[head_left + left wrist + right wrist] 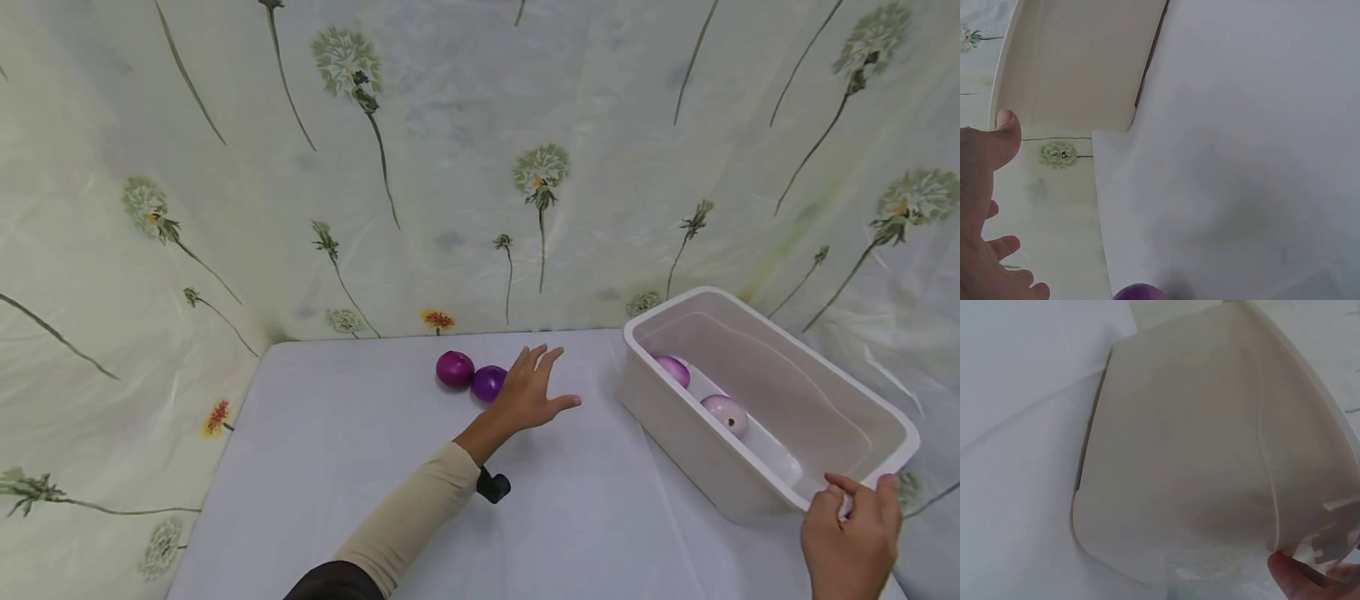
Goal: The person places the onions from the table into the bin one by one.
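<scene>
My left hand (527,396) hovers above the white table with its fingers spread and nothing in it. Just behind it is a purple onion (488,383), partly covered by the hand, touching a magenta onion (453,369) on its left. With my right hand (852,529) I grip the rim of a deep off-white plastic bin (675,450) at its near right corner. Inside the bin lie a pale pink-purple onion (724,415) and another purple onion (672,372), partly hidden by the wall. In the right wrist view the thumb (1294,575) presses the bin's outside.
The white-covered table (337,442) ends against a dandelion-print sheet (450,208) at the back and left. The bin stands at the table's right side. A black wrist mount (493,485) sticks out under the left forearm.
</scene>
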Available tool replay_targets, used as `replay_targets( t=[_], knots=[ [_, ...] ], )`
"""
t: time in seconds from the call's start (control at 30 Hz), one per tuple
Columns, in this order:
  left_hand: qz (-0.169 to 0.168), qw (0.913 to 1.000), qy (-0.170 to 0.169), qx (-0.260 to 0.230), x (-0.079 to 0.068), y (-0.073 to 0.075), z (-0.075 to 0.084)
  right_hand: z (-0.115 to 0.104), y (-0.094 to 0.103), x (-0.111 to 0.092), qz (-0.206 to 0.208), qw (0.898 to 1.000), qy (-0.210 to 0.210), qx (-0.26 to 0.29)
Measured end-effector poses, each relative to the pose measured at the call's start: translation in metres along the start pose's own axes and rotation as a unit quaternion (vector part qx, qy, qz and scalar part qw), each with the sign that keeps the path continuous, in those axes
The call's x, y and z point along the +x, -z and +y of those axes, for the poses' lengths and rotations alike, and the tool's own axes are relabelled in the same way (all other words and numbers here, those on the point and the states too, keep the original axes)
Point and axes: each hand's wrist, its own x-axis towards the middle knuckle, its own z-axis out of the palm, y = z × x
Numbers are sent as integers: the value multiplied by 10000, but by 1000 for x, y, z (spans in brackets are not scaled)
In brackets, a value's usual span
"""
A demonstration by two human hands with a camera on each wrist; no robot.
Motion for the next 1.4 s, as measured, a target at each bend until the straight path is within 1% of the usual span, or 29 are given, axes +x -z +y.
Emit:
replay_targets(
  t=[0.2,0.33,0.53,0.63,0.8,0.87,0.97,1.17,1.3,1.4],
  knots=[
    [39,9998,190,-93,-6,-4,-20,-2,-1,-2,119,9999,56,-11],
    [96,9996,265,-11,-8,-8,-35,-2,-2,-2,186,9997,114,70],
    [330,9987,373,90,-12,-12,-58,-2,-2,-1,153,9999,55,36],
    [455,9977,504,-15,-13,-14,-67,-3,-2,-1,133,9999,25,17],
    [553,9954,768,-180,-14,-19,-81,-2,-2,0,62,9999,-67,-44],
    [646,9946,760,-274,-15,-21,-86,-2,-2,1,12,9999,-137,-83],
    [830,9936,650,-396,-17,-24,-92,-2,-2,1,-50,9997,-218,-115],
    [1065,9912,458,-636,-20,-27,-100,-1,-3,0,62,10000,-61,26],
    [1083,9897,543,-767,-19,-29,-103,0,-3,0,70,10000,-44,47],
    [1052,9878,738,-875,-19,-31,-104,1,-3,1,-26,9999,-164,-33]
  ],
)
